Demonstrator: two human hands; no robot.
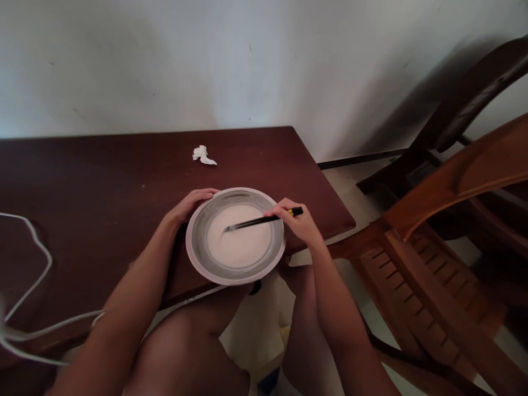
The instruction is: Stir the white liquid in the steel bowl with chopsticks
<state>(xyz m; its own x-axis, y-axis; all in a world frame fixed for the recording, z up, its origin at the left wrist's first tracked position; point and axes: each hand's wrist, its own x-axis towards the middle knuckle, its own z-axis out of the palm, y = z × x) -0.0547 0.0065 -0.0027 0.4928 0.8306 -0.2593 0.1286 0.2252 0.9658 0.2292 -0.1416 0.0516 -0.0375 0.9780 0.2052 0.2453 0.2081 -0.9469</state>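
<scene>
A round metal bowl (196, 254) sits at the front edge of the table, part of it jutting out over my lap. It holds a milky white liquid or thin batter (241, 247). My left hand (190, 204) grips the bowl's far left rim; its thumb is hidden. In my right hand (296, 220), closed at the bowl's right rim, are black chopsticks (253, 222) with gold bands near the top end. Their tips dip into the white liquid left of the bowl's middle, leaving a faint streak on the surface.
Behind the bowl, a crumpled white tissue (203, 155) lies on the dark brown table (103, 181). White cables (43, 245) loop over its left side. A wooden chair (421, 264) stands close on the right, with another dark one (466, 104) behind. A pale wall (165, 66) backs the table.
</scene>
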